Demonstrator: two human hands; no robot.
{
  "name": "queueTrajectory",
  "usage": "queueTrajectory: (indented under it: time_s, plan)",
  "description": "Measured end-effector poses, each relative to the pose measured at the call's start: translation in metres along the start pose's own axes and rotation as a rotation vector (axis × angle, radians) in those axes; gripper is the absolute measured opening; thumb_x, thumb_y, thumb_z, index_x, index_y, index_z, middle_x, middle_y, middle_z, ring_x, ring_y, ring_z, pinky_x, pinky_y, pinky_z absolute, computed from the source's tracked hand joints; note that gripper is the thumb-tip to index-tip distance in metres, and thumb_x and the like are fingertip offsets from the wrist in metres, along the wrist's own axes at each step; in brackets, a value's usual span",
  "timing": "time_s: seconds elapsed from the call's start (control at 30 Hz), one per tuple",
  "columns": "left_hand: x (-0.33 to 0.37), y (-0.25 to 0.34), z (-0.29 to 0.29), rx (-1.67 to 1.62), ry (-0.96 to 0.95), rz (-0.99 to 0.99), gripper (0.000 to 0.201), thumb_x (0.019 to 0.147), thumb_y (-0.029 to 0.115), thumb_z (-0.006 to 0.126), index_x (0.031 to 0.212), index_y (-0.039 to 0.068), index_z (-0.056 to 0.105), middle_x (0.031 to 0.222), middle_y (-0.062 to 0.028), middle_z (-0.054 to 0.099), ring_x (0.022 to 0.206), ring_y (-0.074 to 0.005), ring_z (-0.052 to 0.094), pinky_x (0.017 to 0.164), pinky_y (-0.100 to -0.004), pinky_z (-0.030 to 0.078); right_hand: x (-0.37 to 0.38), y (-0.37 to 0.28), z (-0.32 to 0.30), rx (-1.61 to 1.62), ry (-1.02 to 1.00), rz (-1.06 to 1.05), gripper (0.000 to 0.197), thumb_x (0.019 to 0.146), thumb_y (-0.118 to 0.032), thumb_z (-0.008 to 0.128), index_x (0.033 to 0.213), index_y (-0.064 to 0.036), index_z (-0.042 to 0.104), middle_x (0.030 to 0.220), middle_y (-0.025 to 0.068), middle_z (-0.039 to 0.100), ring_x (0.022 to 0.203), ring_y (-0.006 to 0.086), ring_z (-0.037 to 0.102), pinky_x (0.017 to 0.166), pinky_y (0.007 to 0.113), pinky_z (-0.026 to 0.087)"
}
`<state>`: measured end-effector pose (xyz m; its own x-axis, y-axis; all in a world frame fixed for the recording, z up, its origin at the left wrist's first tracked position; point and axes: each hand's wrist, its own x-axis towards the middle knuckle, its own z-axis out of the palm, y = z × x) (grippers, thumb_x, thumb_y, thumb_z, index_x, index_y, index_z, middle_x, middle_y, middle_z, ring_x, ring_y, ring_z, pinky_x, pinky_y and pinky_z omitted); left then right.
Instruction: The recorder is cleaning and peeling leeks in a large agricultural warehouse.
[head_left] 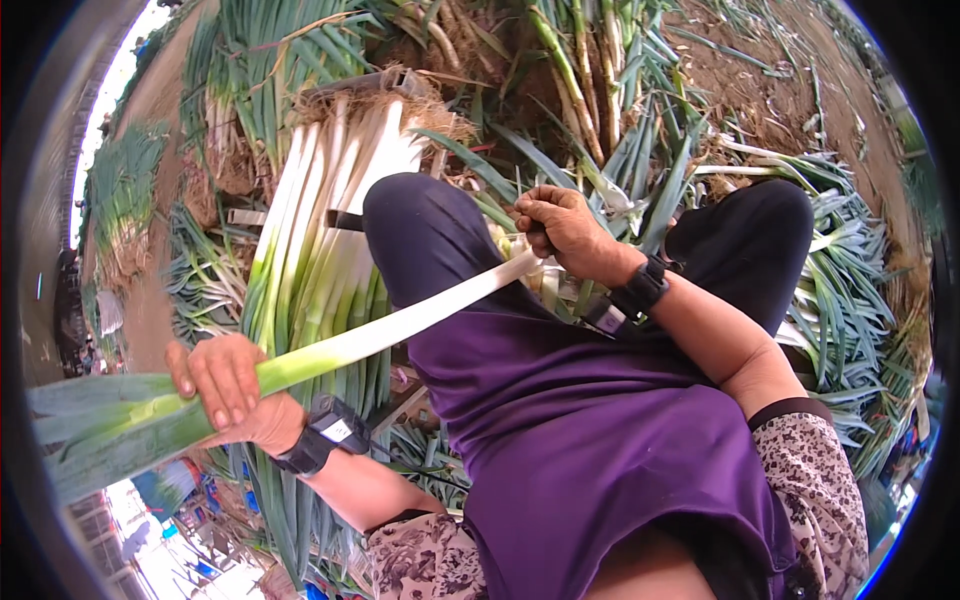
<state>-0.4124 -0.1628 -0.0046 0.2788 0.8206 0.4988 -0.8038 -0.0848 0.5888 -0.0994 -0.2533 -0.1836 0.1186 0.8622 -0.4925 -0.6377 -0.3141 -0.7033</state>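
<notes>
My left hand [230,383] is wrapped round a long leek [400,328] where its pale green stem turns into leaves. The leek slants across my left thigh, with its broad green leaves spreading out at the far left. Its white end lies just under my right hand [572,230], whose fingers are curled and pinched together. Whatever is between those fingertips is too small to make out. Beside my left knee rests a stack of leeks [330,210] with clean white stems, their roots pointing away from me.
Unpeeled leeks [270,90] stand in bundles at the far left. More leeks [835,290] are heaped beside my right knee. Loose leaves and stems [640,170] lie beyond my knees, on brown soil [745,90]. A purple apron [600,420] covers my lap.
</notes>
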Motion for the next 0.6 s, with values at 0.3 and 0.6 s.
queueTrajectory:
  time_s: [0.3,0.6]
  plan:
    - [0.002,0.008,0.020,-0.072,0.200,0.064,0.057,0.069,0.050,0.078,0.080,0.010,0.039,0.045,0.0095,0.039,0.032,0.0004,0.039,0.032,-0.0116,0.034,0.038,0.028,-0.117,-1.466,0.398,-0.549,0.022,0.082,-0.023,0.057,0.087,-0.0019,0.059,0.083,0.0199,0.063,0.080,0.0388,0.062,0.069,0.046,0.048]
    - [0.006,-0.003,0.011,0.050,0.346,-0.034,0.074,0.061,0.076,0.065,0.076,0.005,0.050,0.057,0.0017,0.049,0.055,-0.0084,0.047,0.049,-0.0211,0.038,0.018,0.038,-0.053,-0.864,0.206,-0.223,0.061,0.089,-0.056,0.049,0.086,0.0026,0.066,0.078,0.0243,0.063,0.078,0.0380,0.062,0.071,0.043,0.047]
